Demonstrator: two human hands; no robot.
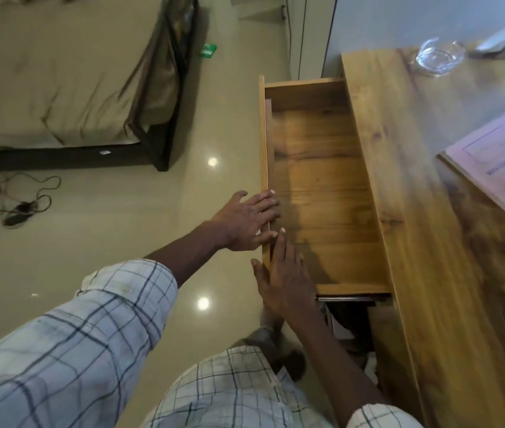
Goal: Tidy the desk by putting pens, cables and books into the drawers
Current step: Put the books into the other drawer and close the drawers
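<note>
From the desk's [424, 211] front edge I see the drawer [322, 186] pulled out; a book [498, 162] lies farther back on the desk. Left hand [245, 220] and right hand [285, 282] rest straight-fingered on the drawer's front panel, grasping nothing.

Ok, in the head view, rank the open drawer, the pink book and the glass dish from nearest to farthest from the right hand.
1. The open drawer: the right hand rests on its front edge.
2. The pink book: on the desk, right of the drawer.
3. The glass dish: at the desk's far end, past the drawer.
</note>
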